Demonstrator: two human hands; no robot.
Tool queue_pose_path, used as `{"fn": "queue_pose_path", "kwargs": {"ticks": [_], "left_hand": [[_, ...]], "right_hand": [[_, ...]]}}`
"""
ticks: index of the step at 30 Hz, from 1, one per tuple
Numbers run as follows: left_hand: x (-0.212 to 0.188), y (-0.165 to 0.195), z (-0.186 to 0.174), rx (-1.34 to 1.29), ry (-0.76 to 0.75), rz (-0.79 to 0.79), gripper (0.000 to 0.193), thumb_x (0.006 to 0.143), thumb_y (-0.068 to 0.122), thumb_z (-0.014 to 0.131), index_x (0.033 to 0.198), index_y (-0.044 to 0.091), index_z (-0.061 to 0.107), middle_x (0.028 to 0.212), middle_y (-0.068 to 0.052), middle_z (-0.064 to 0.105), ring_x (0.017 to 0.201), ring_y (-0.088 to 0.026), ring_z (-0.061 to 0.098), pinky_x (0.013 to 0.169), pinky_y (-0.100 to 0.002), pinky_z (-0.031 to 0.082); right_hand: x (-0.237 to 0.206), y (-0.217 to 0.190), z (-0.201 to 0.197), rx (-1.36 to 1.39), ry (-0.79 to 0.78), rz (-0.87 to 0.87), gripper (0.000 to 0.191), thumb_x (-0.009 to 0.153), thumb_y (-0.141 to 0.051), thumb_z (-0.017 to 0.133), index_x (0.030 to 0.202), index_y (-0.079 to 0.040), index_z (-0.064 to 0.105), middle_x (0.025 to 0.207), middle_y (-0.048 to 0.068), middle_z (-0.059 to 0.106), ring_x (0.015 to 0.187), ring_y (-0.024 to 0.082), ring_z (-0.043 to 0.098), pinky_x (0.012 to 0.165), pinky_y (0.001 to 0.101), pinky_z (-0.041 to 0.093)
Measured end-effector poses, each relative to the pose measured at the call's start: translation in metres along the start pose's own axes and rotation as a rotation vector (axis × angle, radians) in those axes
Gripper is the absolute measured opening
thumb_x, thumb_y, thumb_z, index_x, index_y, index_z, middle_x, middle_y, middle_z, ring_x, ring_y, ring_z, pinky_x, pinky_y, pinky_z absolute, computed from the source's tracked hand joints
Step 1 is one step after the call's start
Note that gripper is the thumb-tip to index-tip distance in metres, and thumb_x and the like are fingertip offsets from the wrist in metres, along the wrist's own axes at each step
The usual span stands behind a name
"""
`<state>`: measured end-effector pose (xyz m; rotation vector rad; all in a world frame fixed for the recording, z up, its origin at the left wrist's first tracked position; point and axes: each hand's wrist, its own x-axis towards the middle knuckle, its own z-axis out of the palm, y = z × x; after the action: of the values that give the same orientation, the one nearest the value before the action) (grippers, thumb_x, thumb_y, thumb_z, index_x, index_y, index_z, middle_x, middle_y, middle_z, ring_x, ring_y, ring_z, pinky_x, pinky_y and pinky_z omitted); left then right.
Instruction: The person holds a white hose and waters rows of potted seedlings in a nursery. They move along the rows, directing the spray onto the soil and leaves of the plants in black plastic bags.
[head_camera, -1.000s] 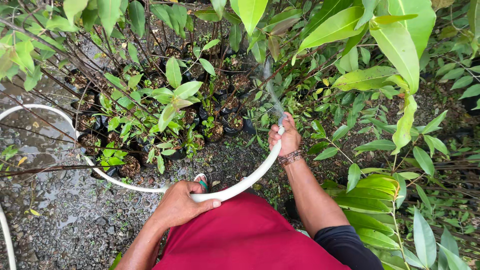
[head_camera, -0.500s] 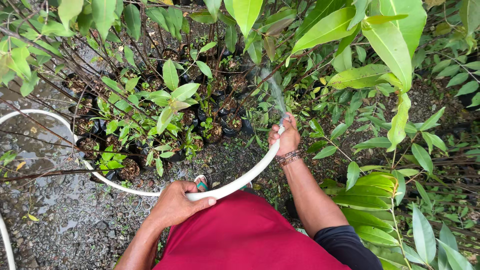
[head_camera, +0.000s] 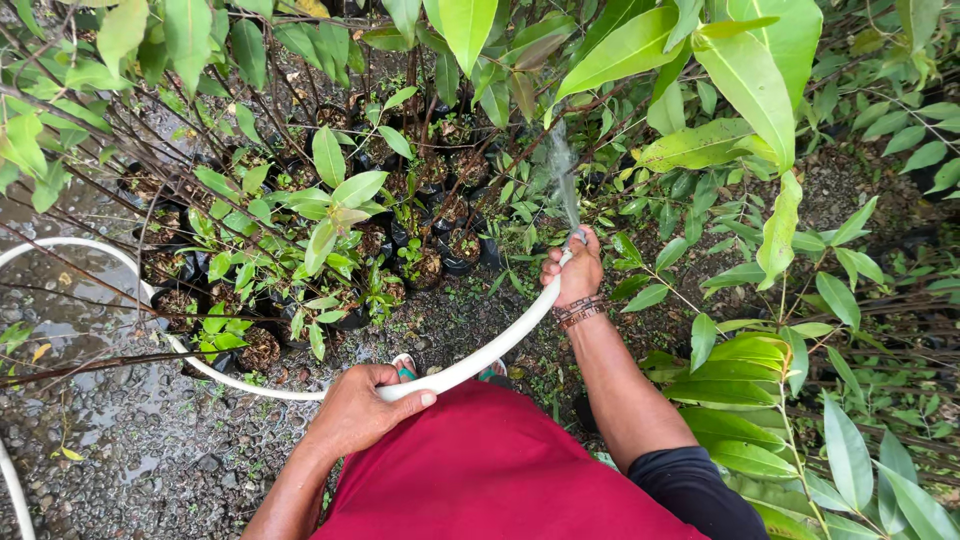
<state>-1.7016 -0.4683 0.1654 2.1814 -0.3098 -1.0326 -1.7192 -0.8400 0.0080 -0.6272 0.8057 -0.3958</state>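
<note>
A white hose runs from the wet gravel at the left, across my red shirt front, up to its nozzle end near the middle. My right hand grips the hose end, and a thin jet of water sprays upward from it toward the plants. Further back along the hose, my left hand holds it just in front of my body. Several small seedlings in black nursery bags stand beyond the hose, some with wet soil showing.
Tall saplings with large green leaves hang over the right and top of the view. Thin bare stems cross the left side. Wet gravel ground lies at the lower left, with a hose loop on it.
Both hands and the hose have stayed almost in place; the view shifted slightly and the water keeps spraying.
</note>
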Motion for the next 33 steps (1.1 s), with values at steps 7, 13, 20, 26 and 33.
{"fn": "queue_pose_path", "kwargs": {"ticks": [7, 13, 20, 26, 33], "left_hand": [[0.003, 0.009, 0.008, 0.068, -0.056, 0.020, 0.044, 0.065, 0.047, 0.090, 0.080, 0.007, 0.082, 0.069, -0.008, 0.078, 0.063, -0.018, 0.074, 0.063, -0.035, 0.057], [0.009, 0.007, 0.013, 0.062, -0.050, 0.027, 0.041, 0.067, 0.045, 0.091, 0.076, 0.006, 0.080, 0.065, -0.007, 0.075, 0.058, -0.017, 0.069, 0.058, -0.035, 0.054], [0.010, 0.000, 0.019, 0.030, -0.029, 0.060, 0.045, 0.070, 0.047, 0.089, 0.068, 0.004, 0.075, 0.058, -0.007, 0.070, 0.053, -0.015, 0.062, 0.053, -0.035, 0.049], [0.009, 0.009, 0.025, 0.086, -0.005, 0.021, 0.045, 0.068, 0.050, 0.089, 0.075, 0.007, 0.078, 0.066, -0.008, 0.074, 0.059, -0.017, 0.069, 0.059, -0.035, 0.055], [0.013, 0.029, 0.027, 0.147, -0.054, 0.072, 0.048, 0.067, 0.053, 0.088, 0.075, 0.007, 0.078, 0.068, -0.007, 0.075, 0.061, -0.017, 0.071, 0.062, -0.035, 0.056]], "right_hand": [[-0.008, -0.012, -0.012, 0.079, -0.151, -0.049, 0.024, 0.110, -0.029, 0.038, 0.133, -0.031, 0.045, 0.071, 0.005, 0.051, 0.046, 0.014, 0.046, 0.036, 0.0304, 0.037], [-0.005, -0.024, -0.003, 0.065, -0.111, -0.083, 0.024, 0.109, -0.024, 0.040, 0.132, -0.029, 0.046, 0.071, 0.006, 0.051, 0.045, 0.014, 0.045, 0.037, 0.0305, 0.037], [-0.006, -0.025, -0.005, 0.020, -0.042, -0.104, 0.021, 0.109, -0.022, 0.041, 0.129, -0.028, 0.046, 0.070, 0.004, 0.049, 0.046, 0.014, 0.044, 0.037, 0.0313, 0.037], [-0.006, -0.018, -0.024, 0.011, -0.007, -0.103, 0.021, 0.109, -0.023, 0.039, 0.128, -0.028, 0.045, 0.070, 0.004, 0.048, 0.047, 0.014, 0.044, 0.038, 0.0315, 0.038], [-0.006, -0.033, -0.043, 0.124, -0.146, -0.163, 0.023, 0.110, -0.025, 0.039, 0.132, -0.031, 0.045, 0.072, 0.004, 0.049, 0.047, 0.014, 0.046, 0.037, 0.0293, 0.039]]}}
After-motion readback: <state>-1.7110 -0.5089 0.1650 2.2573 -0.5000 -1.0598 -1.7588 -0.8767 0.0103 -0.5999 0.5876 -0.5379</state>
